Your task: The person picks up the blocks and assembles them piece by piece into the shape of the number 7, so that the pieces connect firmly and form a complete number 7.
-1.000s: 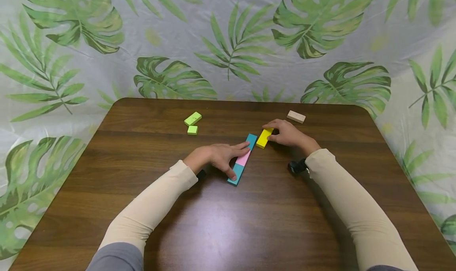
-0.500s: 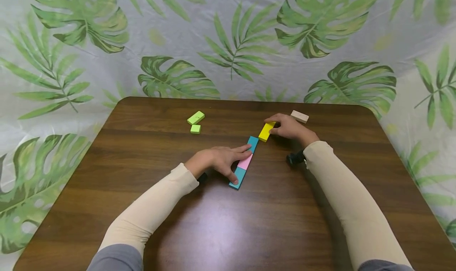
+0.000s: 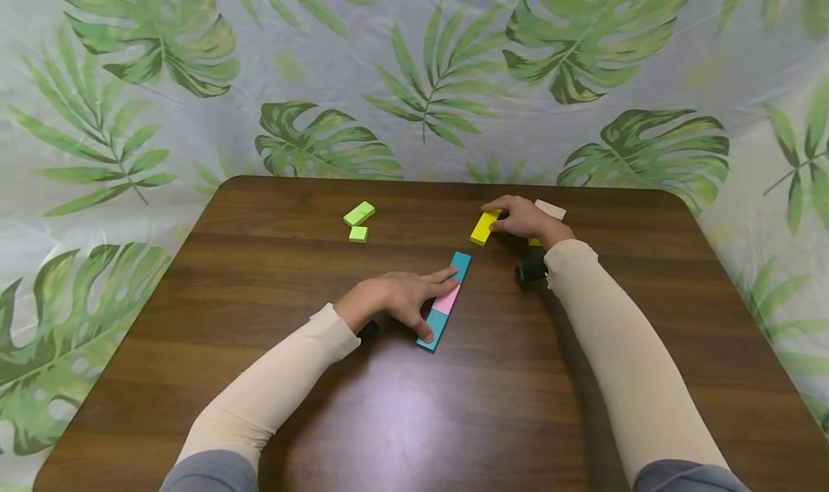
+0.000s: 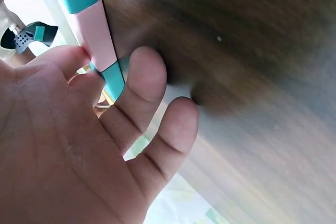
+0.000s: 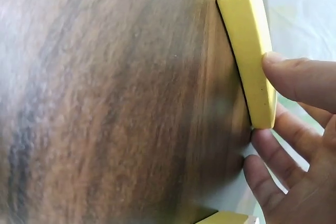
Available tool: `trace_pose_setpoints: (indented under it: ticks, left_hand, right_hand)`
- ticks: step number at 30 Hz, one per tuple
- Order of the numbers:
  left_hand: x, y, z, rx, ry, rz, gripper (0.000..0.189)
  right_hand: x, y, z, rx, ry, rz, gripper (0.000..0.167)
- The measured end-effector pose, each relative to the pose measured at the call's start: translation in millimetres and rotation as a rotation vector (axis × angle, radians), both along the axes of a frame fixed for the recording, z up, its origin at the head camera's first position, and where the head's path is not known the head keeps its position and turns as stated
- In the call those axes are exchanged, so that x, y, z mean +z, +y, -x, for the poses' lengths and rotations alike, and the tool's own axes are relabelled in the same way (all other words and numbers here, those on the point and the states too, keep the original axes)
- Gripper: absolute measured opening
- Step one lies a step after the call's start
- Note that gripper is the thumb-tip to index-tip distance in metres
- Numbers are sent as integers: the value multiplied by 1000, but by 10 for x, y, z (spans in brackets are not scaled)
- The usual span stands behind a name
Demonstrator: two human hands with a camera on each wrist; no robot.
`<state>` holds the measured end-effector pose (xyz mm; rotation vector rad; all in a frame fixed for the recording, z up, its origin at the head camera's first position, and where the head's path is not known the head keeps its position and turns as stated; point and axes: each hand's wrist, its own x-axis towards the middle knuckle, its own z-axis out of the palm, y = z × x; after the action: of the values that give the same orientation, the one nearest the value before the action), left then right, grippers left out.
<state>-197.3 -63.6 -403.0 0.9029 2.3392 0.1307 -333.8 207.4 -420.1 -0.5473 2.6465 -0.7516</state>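
Note:
On the brown table, two teal blocks and one pink block [image 3: 447, 299] form a slanted row, the pink in the middle. My left hand [image 3: 403, 296] rests on this row, thumb on the near teal block [image 3: 437, 324] and fingertips at the far teal block [image 3: 462, 260] and the pink one. In the left wrist view, the ring and little fingers [image 4: 178, 124] extend clear of the blocks. Beyond the row's far end, my right hand [image 3: 526, 217] pinches a yellow block [image 3: 483, 229] between thumb and fingers. That block lies flat on the table [image 5: 105, 103], apart from the row.
Two lime-green blocks, a longer one [image 3: 359, 213] and a short one [image 3: 359, 234], lie at the back left. Behind my right hand is a beige block [image 3: 550, 209]. Another yellow block [image 3: 534, 242] shows partly under my right wrist. A leaf-print curtain [image 3: 427, 82] hangs behind the table.
My right hand has slid the yellow block away from the teal end of the row, towards the table's far edge. The left hand stays on the row. The second yellow block has come into view.

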Motion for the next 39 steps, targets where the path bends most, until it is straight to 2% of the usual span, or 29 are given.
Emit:
trace_pose_setpoints:
  ticks: [10,20,26,39]
  left_hand:
    - [26,-8,-29,-1,-3,-3,101]
    - [17,-14,-20,1,-14,-34,101]
    - [5,-3,-11,0,-14,-34,101]
    - [-9,-2,-3,-3,-8,-24,101]
  right_hand:
    - [-65,63,29,20,-21,-1,49]
    - [-113,22,82,34,57,22,44]
    - [-119,-2,66,39,68,34,41]
    - [-111,-109,-4,111,72,37,40]
